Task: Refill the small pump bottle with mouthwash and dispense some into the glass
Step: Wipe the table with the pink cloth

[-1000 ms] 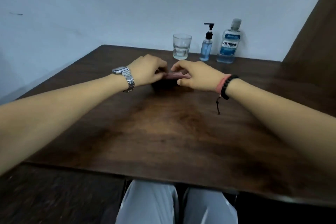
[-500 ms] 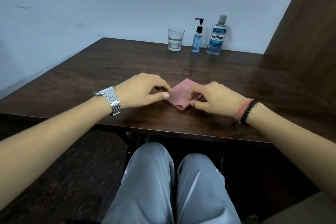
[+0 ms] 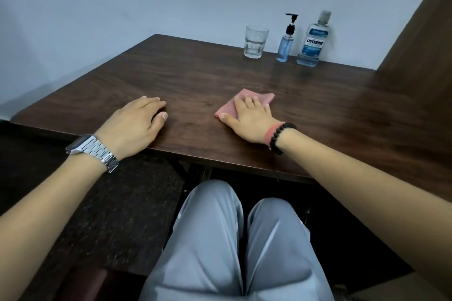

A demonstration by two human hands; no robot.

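At the far edge of the dark wooden table (image 3: 195, 73), against the wall, stand a clear glass (image 3: 255, 41), a small pump bottle (image 3: 285, 44) with blue liquid and a black pump, and a mouthwash bottle (image 3: 313, 41) with a blue label. Both hands are well short of them, near the table's front edge. My left hand (image 3: 137, 124) rests flat on the wood, fingers loosely curled, holding nothing. My right hand (image 3: 252, 117) lies palm down on a folded pink cloth (image 3: 261, 98), pressing it to the table.
A brown wooden panel (image 3: 420, 32) rises along the table's right side. A pale wall stands behind the table. My knees in grey trousers (image 3: 232, 239) sit below the front edge.
My hands have moved apart: the left let go of the pink cloth and slid left, while the right flattened on the cloth and shifted it right. The view has pulled back.
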